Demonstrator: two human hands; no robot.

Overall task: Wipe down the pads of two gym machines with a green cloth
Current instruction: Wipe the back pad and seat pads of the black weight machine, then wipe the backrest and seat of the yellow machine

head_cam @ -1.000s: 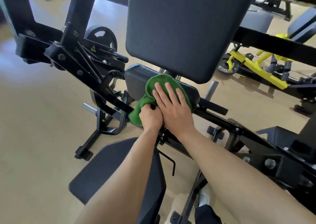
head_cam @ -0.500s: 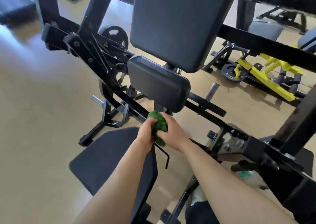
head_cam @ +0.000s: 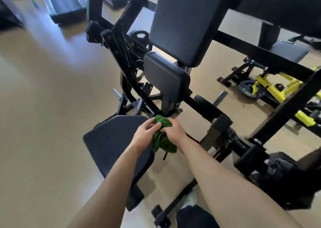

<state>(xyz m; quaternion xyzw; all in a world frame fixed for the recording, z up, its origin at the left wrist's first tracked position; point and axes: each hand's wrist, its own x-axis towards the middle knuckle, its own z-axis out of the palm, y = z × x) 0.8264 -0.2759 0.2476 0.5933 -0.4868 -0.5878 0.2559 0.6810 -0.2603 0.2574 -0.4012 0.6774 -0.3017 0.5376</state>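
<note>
Bunching the crumpled green cloth just below the small black padded rest, left grip and right grip both clamp it. Probably to present a fresh wiping face.

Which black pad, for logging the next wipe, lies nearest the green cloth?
The flat seat pad, beneath the left hand gripping the green cloth; the small pad and tall pad sit higher.

No words or numbers can be read here, and the only sign is a small yellow triangle sticker on a black bar of the gym machine, too small and blurry to make out.
</note>
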